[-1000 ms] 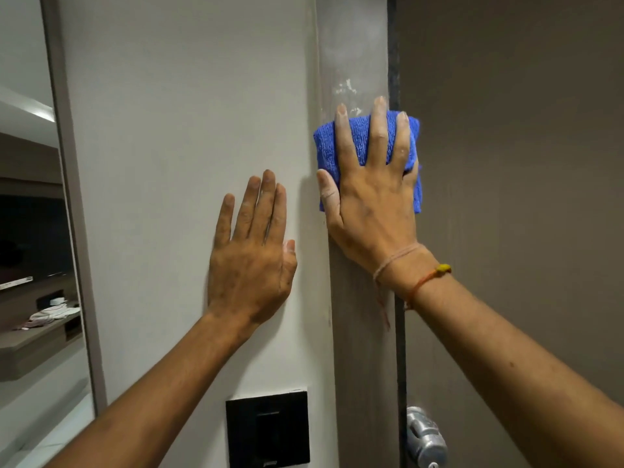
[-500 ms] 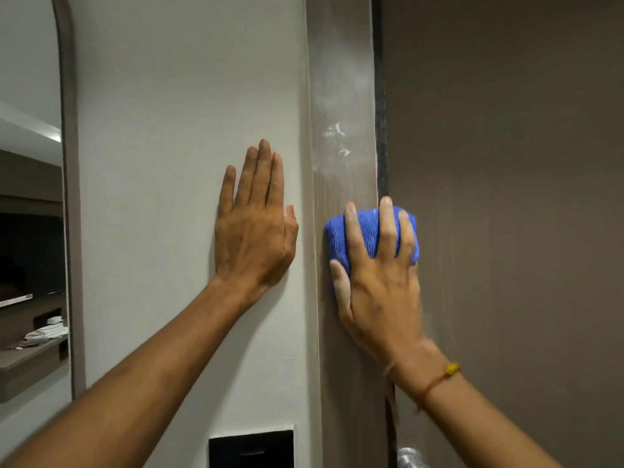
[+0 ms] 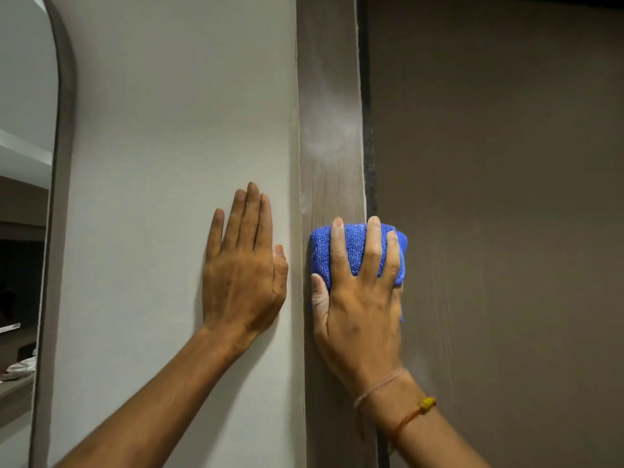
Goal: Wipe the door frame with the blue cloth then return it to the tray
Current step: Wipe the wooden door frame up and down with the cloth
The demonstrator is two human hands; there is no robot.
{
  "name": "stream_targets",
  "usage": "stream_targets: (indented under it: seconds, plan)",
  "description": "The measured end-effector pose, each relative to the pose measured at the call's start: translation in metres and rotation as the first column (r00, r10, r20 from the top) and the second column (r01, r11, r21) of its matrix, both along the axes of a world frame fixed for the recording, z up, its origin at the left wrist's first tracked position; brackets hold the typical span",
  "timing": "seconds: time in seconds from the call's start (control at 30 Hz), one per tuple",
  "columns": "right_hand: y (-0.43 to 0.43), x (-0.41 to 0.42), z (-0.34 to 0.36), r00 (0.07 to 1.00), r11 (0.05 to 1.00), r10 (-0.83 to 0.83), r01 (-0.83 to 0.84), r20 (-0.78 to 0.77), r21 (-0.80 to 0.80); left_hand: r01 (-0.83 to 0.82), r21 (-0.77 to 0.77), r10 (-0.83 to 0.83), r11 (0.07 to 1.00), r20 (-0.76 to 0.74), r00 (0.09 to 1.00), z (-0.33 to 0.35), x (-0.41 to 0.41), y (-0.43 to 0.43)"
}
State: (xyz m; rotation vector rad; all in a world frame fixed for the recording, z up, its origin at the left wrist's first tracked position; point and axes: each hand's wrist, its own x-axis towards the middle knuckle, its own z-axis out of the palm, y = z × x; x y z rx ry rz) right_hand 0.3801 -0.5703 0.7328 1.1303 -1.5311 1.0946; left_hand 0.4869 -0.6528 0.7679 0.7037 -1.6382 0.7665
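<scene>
Blue cloth (image 3: 354,251) lies under the spread right hand (image 3: 359,298), pressed flat to the door frame (image 3: 331,130)

The blue cloth (image 3: 354,253) is a nubby, looped terry weave. The door frame (image 3: 332,163) shows matt grey-brown wood grain hazed with pale dust, and the wall (image 3: 175,130) beside it is smooth, matt off-white paint.

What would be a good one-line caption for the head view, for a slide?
Right hand presses a blue cloth on the door frame; left hand lies flat on the wall.
</scene>
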Motion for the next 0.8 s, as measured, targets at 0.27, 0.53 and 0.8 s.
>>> stream_targets:
  seconds: [0.27, 0.53, 0.8]
  plan:
    - [-0.001, -0.006, 0.083, 0.998, 1.000, 0.014, -0.015, -0.060, -0.011, 0.001, -0.013, -0.001, 1.000, -0.012, 1.000, 0.000, -0.002, 0.001]
    - [-0.011, 0.001, 0.195, 0.998, 0.994, -0.056, 0.052, -0.031, -0.094, -0.016, -0.024, 0.015, 1.000, -0.023, 1.000, -0.001, -0.002, -0.001]
    - [-0.006, 0.000, 0.062, 0.999, 0.996, 0.028, -0.030, -0.031, -0.078, -0.016, -0.025, 0.016, 1.000, -0.017, 1.000, -0.001, -0.001, 0.000]
